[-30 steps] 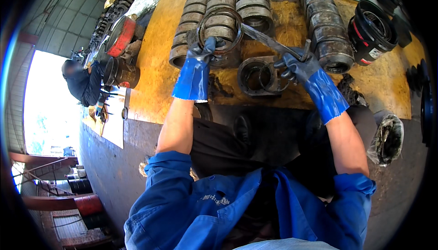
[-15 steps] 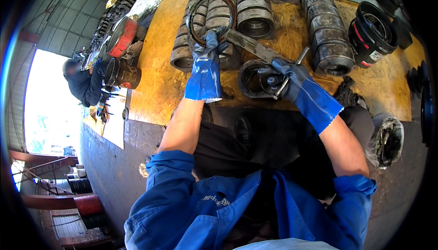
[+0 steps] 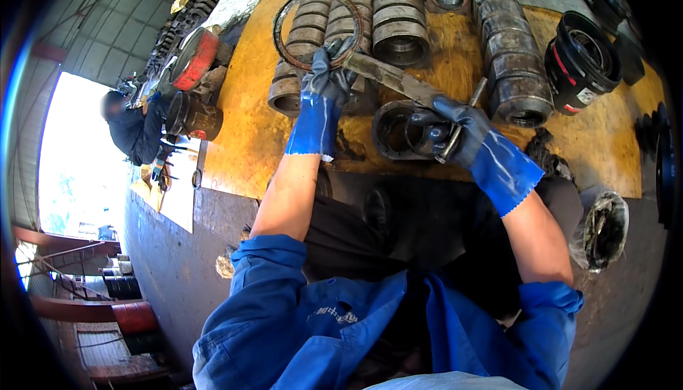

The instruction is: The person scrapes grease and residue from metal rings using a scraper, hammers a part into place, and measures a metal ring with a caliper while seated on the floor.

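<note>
My left hand (image 3: 327,86), in a blue rubber glove with a darkened palm, is closed on the lower edge of a thin, grimy metal ring (image 3: 277,29), raised above the table. My right hand (image 3: 466,128), gloved alike, grips a flat metal scraper (image 3: 395,81) whose far end reaches the ring beside my left fingers. A slim metal rod (image 3: 479,91) also passes through the right hand, sticking out above and below it. Just beyond my right fingers a short hollow metal cylinder (image 3: 382,130) rests on the table, partly hidden by them.
Rows of ribbed metal cylinders (image 3: 402,34) lie across the yellow worktable (image 3: 242,98). At the right stand a black bucket (image 3: 580,70) with parts inside and a plastic-lined container (image 3: 601,230). A dark rag (image 3: 548,155) lies near my right wrist. Another person (image 3: 131,130) sits at far left.
The ring has shifted slightly left and turned more face-on to me. My right hand and the scraper have moved a little right and nearer, with the scraper still at the ring.
</note>
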The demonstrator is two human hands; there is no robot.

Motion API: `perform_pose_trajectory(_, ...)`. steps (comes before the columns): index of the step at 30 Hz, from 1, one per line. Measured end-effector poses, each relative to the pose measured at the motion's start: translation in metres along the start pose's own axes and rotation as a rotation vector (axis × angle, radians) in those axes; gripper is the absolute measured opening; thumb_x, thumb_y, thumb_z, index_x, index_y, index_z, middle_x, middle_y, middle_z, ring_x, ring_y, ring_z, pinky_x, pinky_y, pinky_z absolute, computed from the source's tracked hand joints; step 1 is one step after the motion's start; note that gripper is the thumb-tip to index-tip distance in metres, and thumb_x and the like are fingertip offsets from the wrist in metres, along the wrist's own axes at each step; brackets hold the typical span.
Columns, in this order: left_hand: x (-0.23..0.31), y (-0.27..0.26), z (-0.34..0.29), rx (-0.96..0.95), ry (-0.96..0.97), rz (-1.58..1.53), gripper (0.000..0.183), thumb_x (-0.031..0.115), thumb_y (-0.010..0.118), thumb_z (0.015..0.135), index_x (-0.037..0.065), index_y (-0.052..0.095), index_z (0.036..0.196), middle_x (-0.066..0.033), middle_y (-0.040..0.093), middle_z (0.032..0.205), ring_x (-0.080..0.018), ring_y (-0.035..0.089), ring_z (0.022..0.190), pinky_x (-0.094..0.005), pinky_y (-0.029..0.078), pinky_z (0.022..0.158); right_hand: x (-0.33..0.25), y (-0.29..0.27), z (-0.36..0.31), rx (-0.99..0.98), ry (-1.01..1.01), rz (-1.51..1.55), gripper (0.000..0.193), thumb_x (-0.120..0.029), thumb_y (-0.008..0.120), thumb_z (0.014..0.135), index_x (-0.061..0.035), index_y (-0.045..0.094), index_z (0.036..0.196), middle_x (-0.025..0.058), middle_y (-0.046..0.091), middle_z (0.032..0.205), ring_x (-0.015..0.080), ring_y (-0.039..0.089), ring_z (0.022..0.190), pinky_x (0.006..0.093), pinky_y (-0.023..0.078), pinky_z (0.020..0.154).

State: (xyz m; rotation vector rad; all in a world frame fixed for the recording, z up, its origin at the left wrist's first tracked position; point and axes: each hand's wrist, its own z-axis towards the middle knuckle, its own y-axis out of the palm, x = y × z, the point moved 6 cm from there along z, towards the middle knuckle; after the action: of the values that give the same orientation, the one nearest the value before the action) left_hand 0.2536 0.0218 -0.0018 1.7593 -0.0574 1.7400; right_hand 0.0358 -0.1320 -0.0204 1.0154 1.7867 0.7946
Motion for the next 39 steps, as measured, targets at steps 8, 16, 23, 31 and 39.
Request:
perform_pose_trajectory(8,-0.003,0.01,-0.01,0.114,-0.136,-0.396,0.042,0.037,0.04,0.098,0.004,0.048,0.122,-0.0172,0.055,0.126,-0.0356,0.056,0.113,-0.0516,0.048,0.095,-0.011,0.015,-0.018,0.026,-0.095,-0.022,0.031,-0.022,0.056,0.092,-0.0027,0.056,0.116,0.0133,0.069,0.083,0.014,0.059,0.05,0.0251,0.049,0.041)
perform_pose_trajectory(16,-0.008,0.007,-0.01,0.109,-0.246,-0.283,0.042,0.038,0.036,0.099,0.007,0.049,0.123,-0.0152,0.055,0.126,-0.0349,0.058,0.107,-0.0484,0.052,0.089,-0.014,0.013,-0.02,0.144,-0.12,0.026,0.03,-0.025,0.057,0.092,-0.007,0.058,0.116,0.0115,0.069,0.085,0.0117,0.055,0.047,0.0229,0.044,0.038)
perform_pose_trajectory(23,-0.007,0.009,-0.013,-0.047,-0.324,-0.24,0.039,0.023,0.042,0.098,-0.004,0.045,0.126,-0.0215,0.055,0.124,-0.0333,0.059,0.107,-0.0453,0.054,0.089,-0.029,-0.008,-0.012,-0.008,-0.149,0.035,0.031,-0.022,0.054,0.094,-0.005,0.054,0.12,0.0179,0.068,0.091,0.0149,0.057,0.052,0.0235,0.046,0.043)
perform_pose_trajectory(31,-0.027,-0.018,-0.014,-0.143,-0.29,0.331,0.035,0.018,0.047,0.096,-0.004,0.05,0.123,-0.0132,0.061,0.117,-0.023,0.062,0.098,-0.0338,0.054,0.083,-0.051,-0.005,-0.028,0.029,-0.276,-0.12,0.032,-0.02,0.053,0.094,-0.0028,0.052,0.122,0.0205,0.068,0.089,0.0142,0.057,0.051,0.0236,0.045,0.044)
perform_pose_trajectory(39,-0.016,-0.006,-0.029,-0.256,-0.211,0.463,0.034,0.02,0.055,0.093,-0.004,0.055,0.117,-0.0115,0.064,0.108,-0.0194,0.063,0.093,-0.0308,0.053,0.08,-0.061,-0.011,-0.036,-0.009,-0.341,-0.355,0.033,-0.022,0.056,0.094,0.0,0.054,0.118,0.0188,0.069,0.088,0.0146,0.058,0.05,0.0236,0.044,0.043)
